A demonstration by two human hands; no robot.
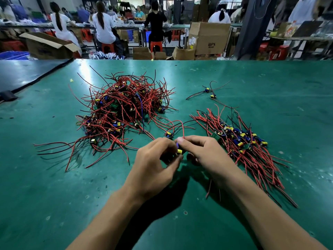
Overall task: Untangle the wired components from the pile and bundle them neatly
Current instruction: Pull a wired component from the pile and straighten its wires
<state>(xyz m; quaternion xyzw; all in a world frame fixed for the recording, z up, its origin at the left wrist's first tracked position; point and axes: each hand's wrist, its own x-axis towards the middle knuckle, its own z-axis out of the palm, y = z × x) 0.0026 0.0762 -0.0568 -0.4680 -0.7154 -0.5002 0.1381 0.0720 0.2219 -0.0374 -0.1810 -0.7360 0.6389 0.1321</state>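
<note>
- Our left hand (153,159) and right hand (203,152) meet low over the green surface (54,186), fingertips nearly touching.
- The fingers (191,139) of both hands are curled in narrow, pinching one wired component (179,151) between them (we can make out a yellow part and a blue part in the gap; the rest is hidden).
- A red wire (183,129) rises from the right fingertips and arches over away from us.
- Just beyond the fingers a loose component (169,133) lies flat, its leads trailing off to either side.
- Beyond the fingers and to their left sits the tangled pile (122,109), red and black wires sticking out all round small boards and capacitors.
- Just right of the fingers, close by our right knuckles, lies the sorted bundle (239,141): boards clustered mid-length, wires running roughly parallel.
- Well beyond the fingers, to the right, two stray components (209,92) lie together, apart from both heaps.
- Nearer us than the fingers, wire ends (209,190) poke out under our right wrist.
- Past the far edge stand cardboard boxes (210,38) and seated people (103,27) with their backs to us.
</note>
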